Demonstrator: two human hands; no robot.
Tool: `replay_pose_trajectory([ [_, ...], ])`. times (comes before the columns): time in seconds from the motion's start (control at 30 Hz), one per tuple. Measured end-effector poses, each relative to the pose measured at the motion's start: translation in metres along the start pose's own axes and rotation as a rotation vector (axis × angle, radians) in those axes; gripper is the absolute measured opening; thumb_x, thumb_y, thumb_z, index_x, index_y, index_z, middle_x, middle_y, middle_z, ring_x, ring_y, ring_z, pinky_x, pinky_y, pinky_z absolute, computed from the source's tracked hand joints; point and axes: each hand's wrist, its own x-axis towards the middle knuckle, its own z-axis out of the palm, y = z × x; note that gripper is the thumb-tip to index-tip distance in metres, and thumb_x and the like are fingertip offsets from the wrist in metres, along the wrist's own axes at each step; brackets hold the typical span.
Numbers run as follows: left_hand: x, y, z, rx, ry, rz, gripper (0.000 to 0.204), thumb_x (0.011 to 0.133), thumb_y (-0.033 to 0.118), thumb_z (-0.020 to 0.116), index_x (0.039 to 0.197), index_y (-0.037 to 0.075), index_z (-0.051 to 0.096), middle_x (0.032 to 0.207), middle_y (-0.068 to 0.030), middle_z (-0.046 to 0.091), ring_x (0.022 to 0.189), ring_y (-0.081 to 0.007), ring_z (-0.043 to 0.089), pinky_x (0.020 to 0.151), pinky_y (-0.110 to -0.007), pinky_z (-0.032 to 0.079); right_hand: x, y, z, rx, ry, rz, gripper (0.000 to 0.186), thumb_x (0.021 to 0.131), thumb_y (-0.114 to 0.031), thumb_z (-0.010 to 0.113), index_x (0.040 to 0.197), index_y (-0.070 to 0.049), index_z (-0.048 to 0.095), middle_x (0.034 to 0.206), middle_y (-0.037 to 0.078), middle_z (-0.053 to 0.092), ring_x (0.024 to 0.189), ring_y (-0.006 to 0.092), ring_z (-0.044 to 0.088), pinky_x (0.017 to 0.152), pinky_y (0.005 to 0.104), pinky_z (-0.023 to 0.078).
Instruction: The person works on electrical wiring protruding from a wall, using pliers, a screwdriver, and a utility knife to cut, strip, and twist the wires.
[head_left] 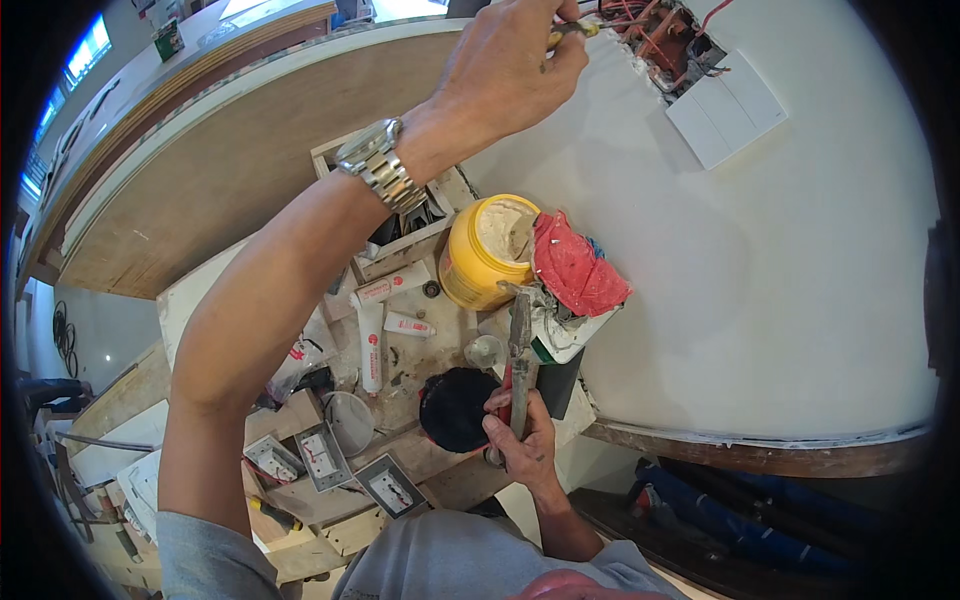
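up at the wall box (665, 35), left hand (510, 70) pinches a slim, stiff screwdriver (572, 30); right hand (520, 435) grips pliers (520, 350) by red handles, likely heavy, above the desk (420, 370).

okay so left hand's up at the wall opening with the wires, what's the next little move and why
Probably ease the yellow-handled tool in the left hand a touch deeper into the wall opening: its tip sits at the edge of the red wires. The right hand holds pliers low, ready.
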Motion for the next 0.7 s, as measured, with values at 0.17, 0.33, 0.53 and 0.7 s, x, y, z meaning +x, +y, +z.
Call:
replay_pose_trajectory([
  [0.17, -0.035, -0.02, -0.005, 0.213, 0.005, -0.044, 0.026, 0.095, 0.02, 0.066, 0.111, 0.001, 0.062, 0.086, -0.0146, 0.067, 0.075, -0.0231, 0.064, 0.07, -0.037, 0.052, -0.001, 0.003, -0.001, 0.049, -0.012, 0.055, 0.024, 0.096, -0.009, 0.069, 0.116, -0.004, 0.055, 0.111, 0.009, 0.061, 0.083, 0.0079, 0.056, 0.071, 0.0252, 0.048],
  [0.33, -0.091, -0.039, -0.015, 0.068, -0.015, -0.183, 0.026, 0.102, 0.021, 0.064, 0.118, 0.002, 0.061, 0.091, -0.0088, 0.065, 0.082, -0.0163, 0.057, 0.077, -0.031, 0.05, 0.012, 0.004, 0.001, -0.011, -0.082, 0.005, 0.024, 0.096, -0.01, 0.071, 0.115, -0.005, 0.057, 0.109, 0.008, 0.059, 0.082, 0.0098, 0.056, 0.07, 0.028, 0.047],
  [0.53, -0.157, -0.023, -0.033, -0.048, -0.078, -0.439, 0.03, 0.106, 0.024, 0.06, 0.128, 0.003, 0.062, 0.093, 0.002, 0.059, 0.081, -0.0049, 0.049, 0.073, -0.022, 0.044, 0.011, 0.015, 0.007, -0.509, -0.296, 0.173, 0.032, 0.091, -0.015, 0.075, 0.115, -0.003, 0.057, 0.1, 0.018, 0.052, 0.098, 0.0369, 0.06, 0.083, 0.047, 0.05],
  [0.7, -0.237, 0.003, -0.043, -0.233, -0.009, -0.802, 0.029, 0.104, 0.016, 0.057, 0.129, 0.001, 0.06, 0.101, -0.0024, 0.062, 0.093, -0.0113, 0.056, 0.086, -0.027, 0.047, -0.017, 0.05, 0.015, -0.888, -0.411, 0.027, 0.037, 0.088, -0.022, 0.077, 0.114, -0.002, 0.059, 0.112, 0.024, 0.051, 0.1, 0.0454, 0.058, 0.081, 0.0502, 0.049],
])
